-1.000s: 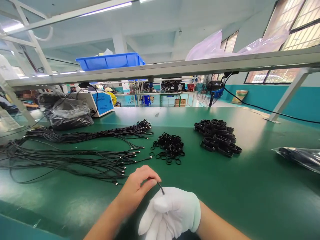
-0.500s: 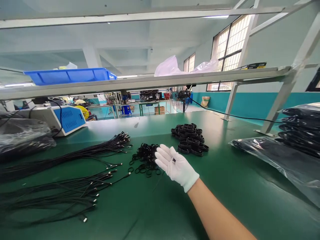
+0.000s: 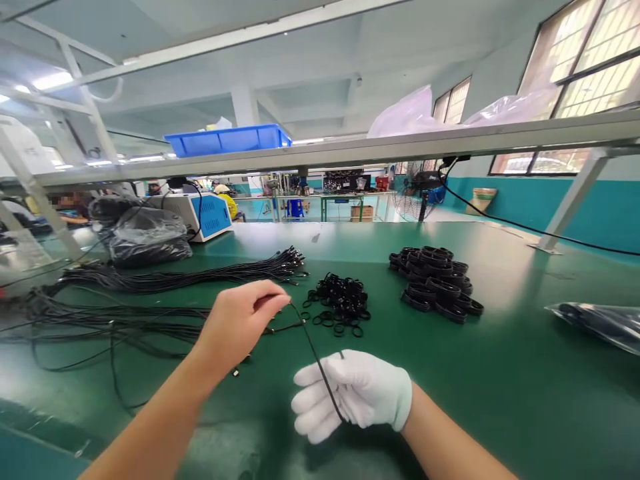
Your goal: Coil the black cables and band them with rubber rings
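Left hand point(image 3: 237, 320), pinching black cable point(image 3: 319, 365); gloved right hand point(image 3: 367, 393), apart, cable across fingers, grip unclear; green tabletop point(image 3: 450, 363) spanning glove to coiled bundles point(image 3: 435, 283).

Cloth glove point(image 3: 375, 392), plastic cable point(image 3: 313, 347), glossy tabletop point(image 3: 500, 380)

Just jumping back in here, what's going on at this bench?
A person's bare left hand pinches a black cable, which runs down across the fingers of the gloved right hand; whether that thumb grips it is hard to tell. Beyond the hands lie a heap of small black rings and, further right, a pile of black coils. Loose black cables stretch along the left.
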### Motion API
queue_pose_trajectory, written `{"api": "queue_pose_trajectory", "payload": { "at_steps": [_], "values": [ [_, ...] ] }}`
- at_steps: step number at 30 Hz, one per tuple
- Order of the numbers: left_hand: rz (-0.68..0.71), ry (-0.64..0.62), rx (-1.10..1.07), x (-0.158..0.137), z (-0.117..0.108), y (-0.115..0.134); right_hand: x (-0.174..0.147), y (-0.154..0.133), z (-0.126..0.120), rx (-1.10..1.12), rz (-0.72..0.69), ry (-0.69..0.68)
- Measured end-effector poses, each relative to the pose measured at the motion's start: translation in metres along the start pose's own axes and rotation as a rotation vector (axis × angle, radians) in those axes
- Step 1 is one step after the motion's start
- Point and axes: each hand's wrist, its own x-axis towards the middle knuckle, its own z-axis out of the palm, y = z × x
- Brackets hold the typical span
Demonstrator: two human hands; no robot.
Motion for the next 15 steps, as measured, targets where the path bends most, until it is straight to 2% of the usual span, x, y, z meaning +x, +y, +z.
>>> {"api": "queue_pose_trajectory", "payload": {
  "at_steps": [4,7,9,12,15],
  "values": [
    [0.012,-0.050,-0.008,0.031,0.027,-0.013,0.004,0.010,0.014,-0.014,0.068,-0.098],
    [-0.003,-0.138,0.002,0.030,0.054,-0.028,0.003,0.004,0.019,-0.010,-0.037,-0.077],
    [-0.011,-0.213,0.015,0.014,0.070,-0.035,-0.001,-0.009,0.020,0.049,-0.202,-0.035],
    [0.019,-0.330,0.028,-0.029,0.089,-0.042,-0.009,-0.032,0.017,0.193,-0.448,-0.002],
    [-0.002,-0.336,0.176,-0.074,0.102,-0.052,-0.016,-0.047,0.012,0.212,-0.596,0.103]
  ]
}}
